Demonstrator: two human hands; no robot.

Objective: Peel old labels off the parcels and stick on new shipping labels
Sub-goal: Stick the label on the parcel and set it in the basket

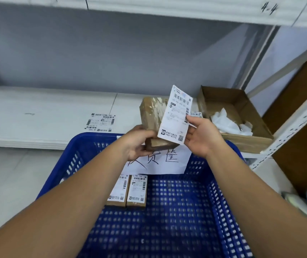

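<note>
Over a perforated blue basket point(221, 185): glossy taped cardboard parcel point(151, 113), rectangular label point(176, 116).

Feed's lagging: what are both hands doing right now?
Left hand: grips the brown parcel.
Right hand: pinches the white shipping label.

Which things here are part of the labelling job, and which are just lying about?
Job: brown parcel in the left hand; label pinched by the right hand; labelled parcels in the blue basket; spare label on the shelf.
Lying about: open carton of white scraps; handwritten sign.
</note>
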